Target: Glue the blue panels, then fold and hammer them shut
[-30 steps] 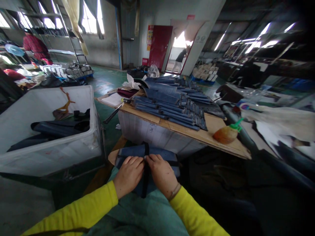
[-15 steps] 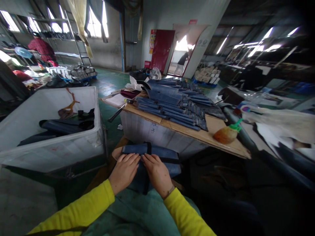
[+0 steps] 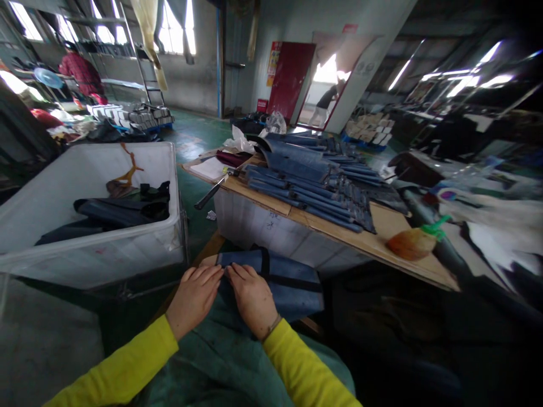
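Note:
A dark blue, leather-like panel [image 3: 294, 299] with crossing black strips rests at my lap, its far left end beside a tan piece [image 3: 208, 260]. The fingers of my left hand [image 3: 194, 298] are pressed together over the panel's left part. Close beside it, my right hand [image 3: 253, 295] bends its fingers over the same part, fingertips nearly touching the left ones. Both thumbs are hidden beneath. A green apron [image 3: 212, 362] covers my lap under the panel.
A cardboard-topped bench [image 3: 382, 243] ahead carries stacked blue pieces [image 3: 305, 175], a hammer [image 3: 212, 191] and a green-capped bottle [image 3: 413, 242]. A white bin [image 3: 97, 257] with dark pieces stands left. Two people are farther off: one in a checked shirt [image 3: 82, 70], one at the doorway [image 3: 326, 102].
Both hands have moved left along the blue panel, from near the black cross strip to its left part. The view has shifted slightly, so the bench appears farther right.

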